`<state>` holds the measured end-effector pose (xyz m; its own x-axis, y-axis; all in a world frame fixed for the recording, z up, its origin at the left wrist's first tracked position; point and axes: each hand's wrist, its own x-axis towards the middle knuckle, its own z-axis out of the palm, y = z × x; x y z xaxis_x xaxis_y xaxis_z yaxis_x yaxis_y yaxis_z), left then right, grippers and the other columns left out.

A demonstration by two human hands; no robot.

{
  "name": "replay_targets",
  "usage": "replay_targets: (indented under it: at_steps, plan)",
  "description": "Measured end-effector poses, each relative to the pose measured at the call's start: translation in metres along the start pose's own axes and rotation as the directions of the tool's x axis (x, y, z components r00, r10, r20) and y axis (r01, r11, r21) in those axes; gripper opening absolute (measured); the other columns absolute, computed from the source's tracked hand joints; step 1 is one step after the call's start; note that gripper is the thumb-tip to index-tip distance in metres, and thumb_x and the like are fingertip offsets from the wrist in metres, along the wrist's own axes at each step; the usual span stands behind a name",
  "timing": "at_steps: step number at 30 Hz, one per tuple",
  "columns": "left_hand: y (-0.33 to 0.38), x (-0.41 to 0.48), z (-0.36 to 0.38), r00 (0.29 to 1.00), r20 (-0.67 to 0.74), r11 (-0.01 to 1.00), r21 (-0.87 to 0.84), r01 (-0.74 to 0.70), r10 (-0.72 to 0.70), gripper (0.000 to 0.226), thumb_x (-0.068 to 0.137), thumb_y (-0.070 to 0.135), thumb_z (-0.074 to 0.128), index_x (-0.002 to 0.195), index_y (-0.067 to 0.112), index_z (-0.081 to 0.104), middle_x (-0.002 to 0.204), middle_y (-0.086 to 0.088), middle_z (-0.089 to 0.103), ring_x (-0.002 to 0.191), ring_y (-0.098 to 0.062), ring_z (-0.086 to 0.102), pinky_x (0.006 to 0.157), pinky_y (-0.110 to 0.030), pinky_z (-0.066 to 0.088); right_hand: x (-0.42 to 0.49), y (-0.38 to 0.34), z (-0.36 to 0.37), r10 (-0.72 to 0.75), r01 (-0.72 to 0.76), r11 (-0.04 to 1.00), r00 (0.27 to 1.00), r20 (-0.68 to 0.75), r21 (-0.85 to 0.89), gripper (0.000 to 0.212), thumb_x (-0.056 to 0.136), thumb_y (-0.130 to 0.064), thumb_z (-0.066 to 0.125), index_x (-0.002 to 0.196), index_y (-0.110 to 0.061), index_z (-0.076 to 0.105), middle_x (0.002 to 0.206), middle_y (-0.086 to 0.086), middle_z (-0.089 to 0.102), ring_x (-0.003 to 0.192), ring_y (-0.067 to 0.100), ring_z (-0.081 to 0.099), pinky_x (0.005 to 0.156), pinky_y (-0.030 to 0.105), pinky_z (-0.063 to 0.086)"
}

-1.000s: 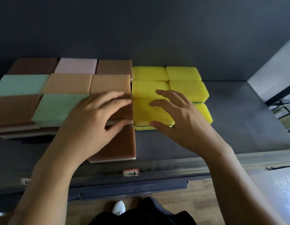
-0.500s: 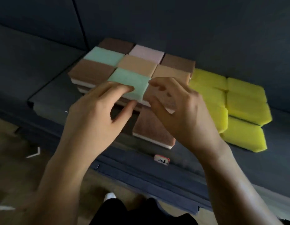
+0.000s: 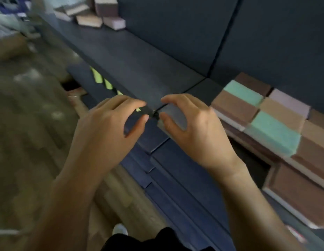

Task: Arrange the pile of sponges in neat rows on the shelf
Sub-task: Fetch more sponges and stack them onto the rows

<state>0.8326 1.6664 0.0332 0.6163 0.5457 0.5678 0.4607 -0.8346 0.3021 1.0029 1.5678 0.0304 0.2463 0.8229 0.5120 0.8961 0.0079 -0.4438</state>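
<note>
Both hands hover in front of the flat dark grey shelf (image 3: 139, 66), to the left of the neat block of brown, tan, mint-green and pink rectangular sponges (image 3: 262, 120) that lies on it. The left hand (image 3: 110, 124) and right hand (image 3: 190, 122) face each other, fingertips nearly meeting, fingers loosely curled with thumbs apart, gripping nothing. Far left of the block, at the shelf's end, sits a loose pile of brown and pink sponges (image 3: 96, 13). Blurred wooden floor (image 3: 30, 124) lies below.

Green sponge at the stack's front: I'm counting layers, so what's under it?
A lower layer shows beneath the green sponge: a dark brown strip along its near edge. A brown sponge sticks out further forward. What lies directly under the green sponge's middle is covered.
</note>
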Motion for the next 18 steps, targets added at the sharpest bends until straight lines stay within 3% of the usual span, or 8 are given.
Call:
replay_targets:
  at_steps: [5,10,15,18]
  plan:
    - [-0.095,0.007,-0.033,0.991,-0.053,0.989,0.069,0.128,-0.125,0.026,0.091,0.031,0.064,0.114,0.019,0.067,0.109,0.002,0.067,0.096,-0.021,0.065,0.069,-0.037,0.054,0.068,-0.05,0.084,-0.066,0.066,0.996,0.998,0.007,0.066,0.031,0.095,-0.035,0.058,0.119,-0.017,0.064,0.117,-0.004,0.066,0.107,0.019,0.064,0.08,0.043,0.056]
    - [-0.176,0.032,-0.044,0.968,0.001,0.959,0.136,0.249,-0.251,0.032,0.09,0.037,0.058,0.117,0.022,0.065,0.11,0.005,0.066,0.097,-0.019,0.063,0.072,-0.034,0.051,0.137,-0.082,0.148,-0.05,0.048,0.998,0.997,0.064,0.041,0.03,0.095,-0.036,0.058,0.12,-0.021,0.062,0.116,-0.004,0.066,0.105,0.016,0.063,0.077,0.039,0.056]
    - [-0.239,0.078,-0.025,0.943,0.065,0.938,0.146,0.315,-0.327,0.029,0.09,0.037,0.058,0.116,0.023,0.064,0.11,0.003,0.064,0.098,-0.021,0.062,0.073,-0.035,0.048,0.209,-0.074,0.193,-0.021,0.028,0.999,0.988,0.153,-0.045,0.023,0.095,-0.032,0.058,0.112,-0.018,0.062,0.108,-0.001,0.066,0.099,0.021,0.061,0.074,0.039,0.052]
    - [-0.271,0.112,-0.01,0.934,0.095,0.931,0.161,0.328,-0.346,0.029,0.091,0.037,0.058,0.117,0.024,0.063,0.109,0.003,0.063,0.098,-0.02,0.061,0.074,-0.034,0.047,0.254,-0.054,0.214,0.002,0.032,0.989,0.973,0.232,-0.143,0.026,0.096,-0.034,0.055,0.116,-0.018,0.058,0.112,0.0,0.063,0.103,0.023,0.059,0.079,0.042,0.053]
